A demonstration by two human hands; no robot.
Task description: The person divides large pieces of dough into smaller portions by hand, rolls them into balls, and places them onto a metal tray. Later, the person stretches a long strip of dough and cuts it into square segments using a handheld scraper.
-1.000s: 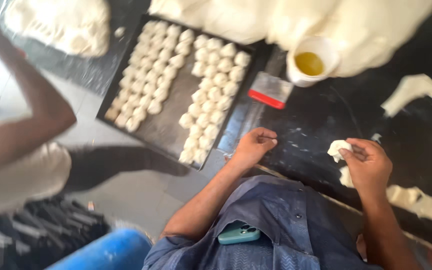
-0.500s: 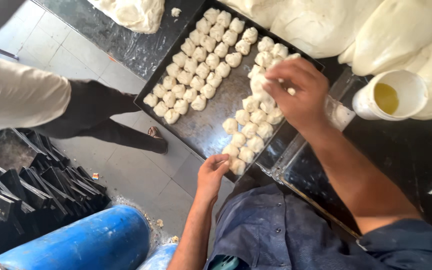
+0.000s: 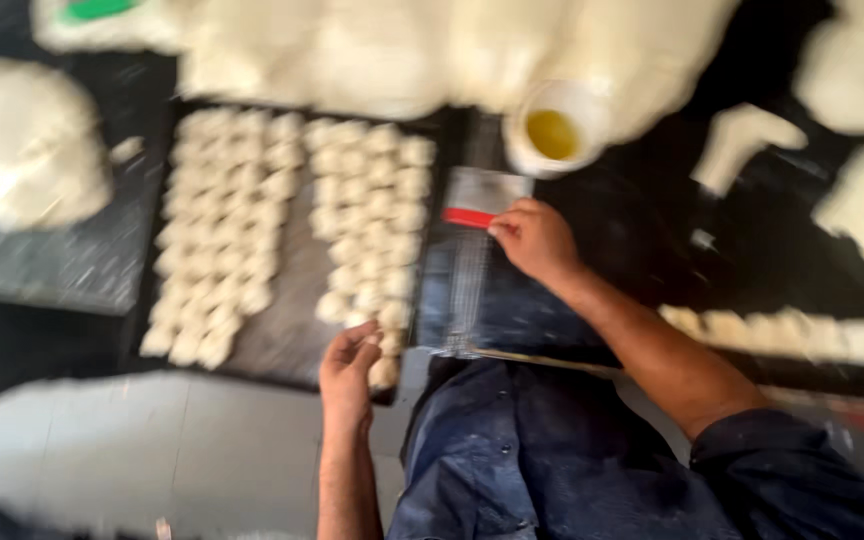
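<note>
Down at the near edge, the left hand (image 3: 347, 370) is resting on the front rim of the dark tray (image 3: 292, 345), fingers loosely curled and gripping nothing, with pale floor (image 3: 152, 440) lying open just below it. Dough pieces (image 3: 252, 220) are filling the tray in rows, reaching up and away from that hand, the nearest ones just beside its fingertips. Further right, the right hand (image 3: 535, 240) is closing its fingertips on a red-handled scraper (image 3: 472, 215) lying on the dark worktop (image 3: 642, 200) just past the tray's right edge; blur is keeping the exact grip unclear. Just beyond that hand, a white cup of yellow liquid (image 3: 555, 135) is standing against large pale dough masses (image 3: 432, 50). A strip of dough (image 3: 792, 335) is lying to the right of the forearm.
</note>
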